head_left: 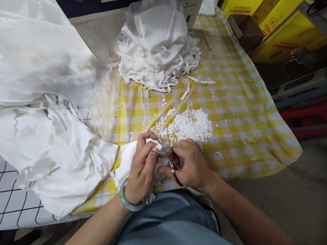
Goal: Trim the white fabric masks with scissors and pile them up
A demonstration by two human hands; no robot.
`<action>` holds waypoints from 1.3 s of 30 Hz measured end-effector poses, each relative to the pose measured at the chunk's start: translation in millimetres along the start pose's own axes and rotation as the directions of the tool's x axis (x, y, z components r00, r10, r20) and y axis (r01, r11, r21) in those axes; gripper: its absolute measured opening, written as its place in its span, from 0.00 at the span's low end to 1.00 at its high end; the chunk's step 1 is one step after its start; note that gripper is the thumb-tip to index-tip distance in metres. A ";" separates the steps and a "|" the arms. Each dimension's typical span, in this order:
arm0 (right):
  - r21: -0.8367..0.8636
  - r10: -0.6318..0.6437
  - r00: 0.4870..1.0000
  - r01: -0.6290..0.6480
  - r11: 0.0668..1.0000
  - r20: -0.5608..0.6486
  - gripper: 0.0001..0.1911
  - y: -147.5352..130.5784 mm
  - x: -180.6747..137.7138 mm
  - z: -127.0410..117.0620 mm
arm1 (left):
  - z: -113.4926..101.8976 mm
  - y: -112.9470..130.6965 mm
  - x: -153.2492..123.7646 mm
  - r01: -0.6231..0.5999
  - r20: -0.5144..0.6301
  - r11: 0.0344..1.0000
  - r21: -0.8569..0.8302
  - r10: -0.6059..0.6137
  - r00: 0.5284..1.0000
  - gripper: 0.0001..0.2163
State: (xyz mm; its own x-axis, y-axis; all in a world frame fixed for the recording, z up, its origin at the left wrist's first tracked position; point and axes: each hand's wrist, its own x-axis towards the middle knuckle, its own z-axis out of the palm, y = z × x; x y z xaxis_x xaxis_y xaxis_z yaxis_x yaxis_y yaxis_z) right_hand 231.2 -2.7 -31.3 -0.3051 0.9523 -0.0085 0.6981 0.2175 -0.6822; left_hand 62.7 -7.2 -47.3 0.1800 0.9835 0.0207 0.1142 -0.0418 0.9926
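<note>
My left hand [143, 161], with a green bangle at the wrist, pinches a small end of a white garment [127, 158] between thumb and fingers. The rest of that cloth hangs below the hand, over the table edge and close to my body. In my right hand [190, 161] are scissors [175, 172], fingers through the handles. Their blades are parted and point left at the pinched white end. Just beyond both hands lies a heap of small white cut pieces [191, 126], with more bits scattered around it.
A large pile of white garments with straps [158, 44] stands at the back, against a cardboard box [94, 37]. More white garments [68, 146] and clear plastic [102, 102] lie on the left. The yellow checked cloth [245, 129] covers the table. Yellow boxes [286, 37] stand back right.
</note>
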 end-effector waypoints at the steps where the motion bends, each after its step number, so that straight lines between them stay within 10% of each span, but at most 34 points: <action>1: -0.003 -0.002 1.000 0.002 1.000 -0.001 0.20 0.0 0.0 -0.1 | 0.3 0.1 0.0 -0.011 0.002 1.000 0.002 0.011 1.000 0.13; 28: -0.098 0.156 0.986 -0.162 0.982 -0.062 0.25 21.7 -7.8 -2.0 | 20.4 3.7 24.0 -0.124 0.066 0.978 0.167 0.115 0.991 0.15; 34: 0.205 0.339 0.938 -0.346 0.916 0.068 0.27 29.0 -5.7 -6.6 | 20.1 0.5 25.1 -0.032 0.108 0.993 0.111 0.020 0.994 0.14; 39: 0.349 0.215 0.975 -0.183 0.919 -0.054 0.19 28.0 -3.1 -16.8 | -16.7 20.6 30.8 0.034 0.088 0.994 0.107 -0.043 0.995 0.16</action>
State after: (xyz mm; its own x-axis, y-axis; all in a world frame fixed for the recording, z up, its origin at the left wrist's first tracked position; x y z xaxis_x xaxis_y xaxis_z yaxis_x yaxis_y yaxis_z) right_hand 262.6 4.0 -38.2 -0.1126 0.9869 -0.1155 0.4711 -0.0493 -0.8807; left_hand 54.3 25.2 -24.2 0.2600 0.9651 -0.0330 0.2243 -0.0271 0.9741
